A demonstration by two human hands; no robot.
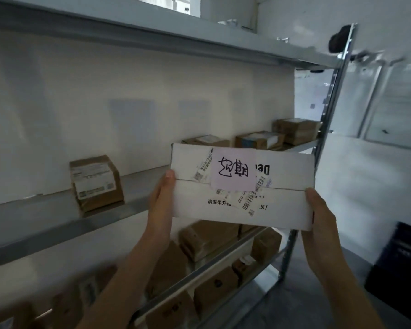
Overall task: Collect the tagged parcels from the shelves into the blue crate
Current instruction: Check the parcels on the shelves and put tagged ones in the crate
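Now both hands, left hand (160,198) and right hand (320,217), grip white parcel (242,186) by side edges.

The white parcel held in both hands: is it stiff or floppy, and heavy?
The white parcel probably is stiff: its edges stay straight between the left hand and right hand. It seems light, held only at its ends.

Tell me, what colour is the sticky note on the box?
Pale pink, with black handwriting; the head view shows the note on the white box.
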